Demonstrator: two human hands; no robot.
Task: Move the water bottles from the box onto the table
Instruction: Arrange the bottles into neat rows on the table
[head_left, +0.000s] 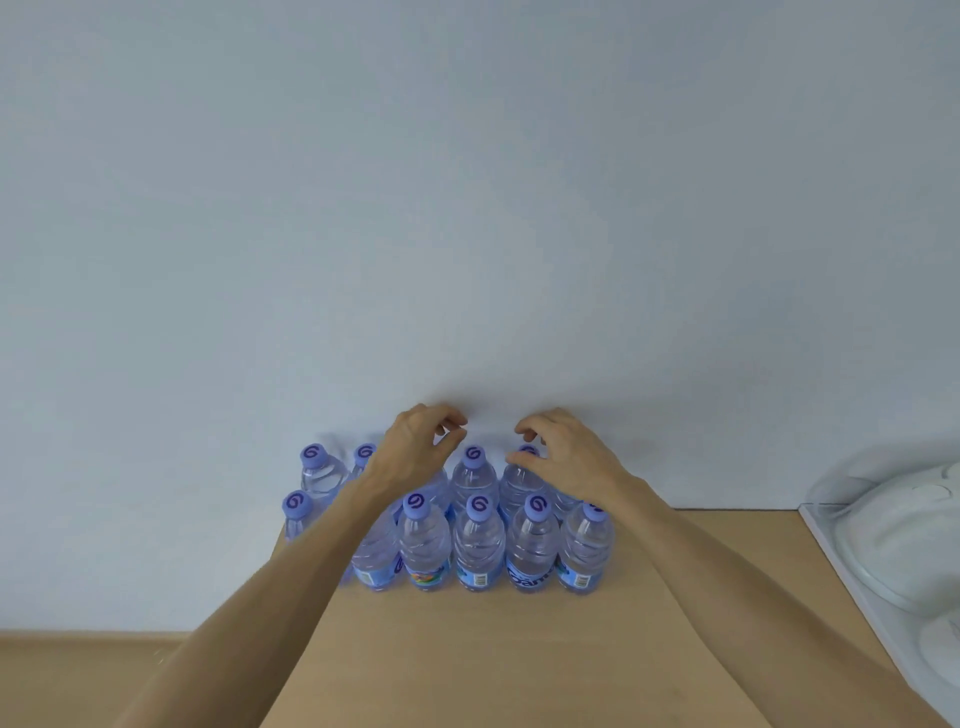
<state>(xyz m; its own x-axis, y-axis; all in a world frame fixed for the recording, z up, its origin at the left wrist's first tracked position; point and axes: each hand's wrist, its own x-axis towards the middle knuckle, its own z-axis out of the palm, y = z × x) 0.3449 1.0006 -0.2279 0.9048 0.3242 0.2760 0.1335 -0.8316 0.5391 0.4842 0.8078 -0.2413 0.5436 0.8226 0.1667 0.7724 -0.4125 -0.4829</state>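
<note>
- The left hand (415, 449) sits just left of the frame's centre, low in the picture. Its fingers (451, 422) are curled loosely, thumb close to the fingertips, with nothing between them.
- The right hand (563, 454) mirrors it just right of centre. Its fingers (530, 428) are curled and a little apart, thumb tip beside the cap of a back-row bottle; whether it touches cannot be told.
- Both hands hover over the back row of the water bottles (478, 540), a gap between the two hands above one back-row cap (473, 454).
- Two hands and two bare forearms are in view, rising from the lower edge.
- The bottles stand upright in two rows on the table (519, 660), at lower centre, tight against the wall (467, 182).
- Nine purple caps show plainly: four at the back, five at the front. More bottles are partly hidden under the forearms, so the full count cannot be told.
- The front row lies nearer the camera than the fingers, below the wrists.
- At the lower right edge lies a white tray (852, 582) with clear plastic forms on it, well apart from the bottles.
</note>
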